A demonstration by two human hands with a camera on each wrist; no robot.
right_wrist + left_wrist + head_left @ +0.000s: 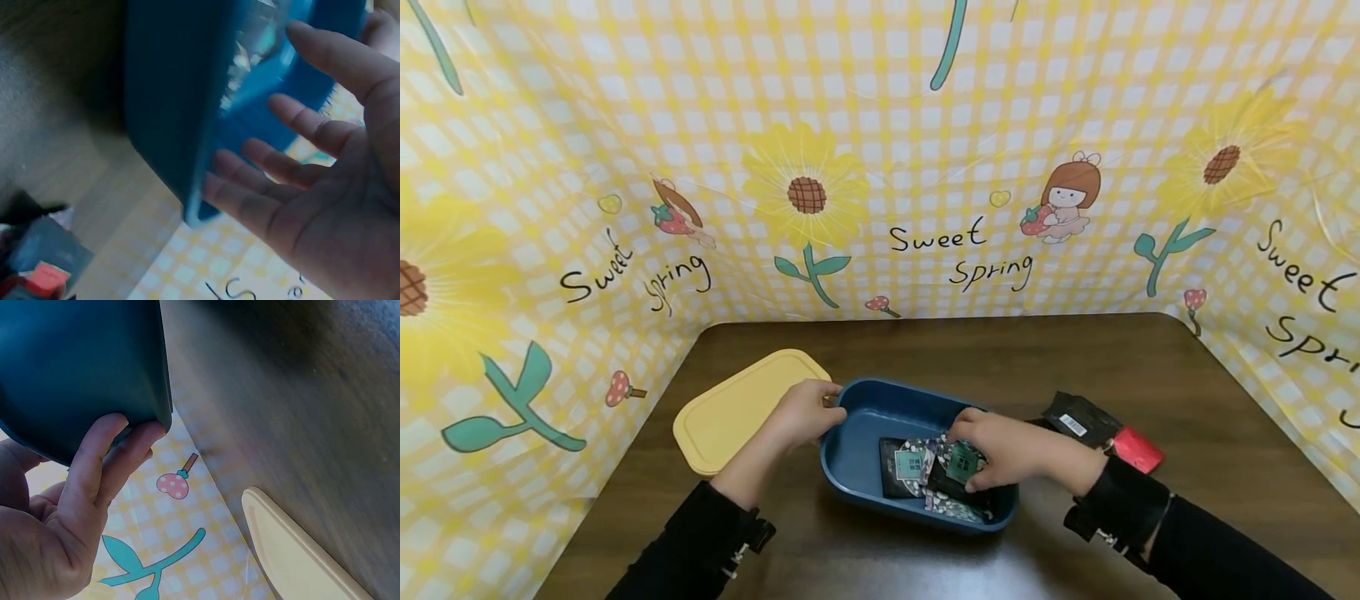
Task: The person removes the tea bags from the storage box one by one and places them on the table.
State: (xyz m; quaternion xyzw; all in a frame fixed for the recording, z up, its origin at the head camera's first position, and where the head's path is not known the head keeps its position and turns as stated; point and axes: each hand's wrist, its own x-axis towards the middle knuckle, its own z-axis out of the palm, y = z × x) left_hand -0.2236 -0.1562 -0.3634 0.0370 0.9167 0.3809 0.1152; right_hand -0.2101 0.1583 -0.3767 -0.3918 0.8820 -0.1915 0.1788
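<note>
A blue plastic box stands on the table, with several black and floral sachets with green labels lying in its right half. At its left end my left hand grips the rim; in the left wrist view the fingers lie along the outer wall. My right hand reaches into the right end, above the sachets. From the right wrist, that hand shows spread fingers near the box's rim, with nothing held. Part of the sachets is covered by it in the head view.
Left of the box lies a flat yellow lid. On the right, a black packet with a white barcode label and a red packet lie together. A yellow checked cloth rises behind the brown table.
</note>
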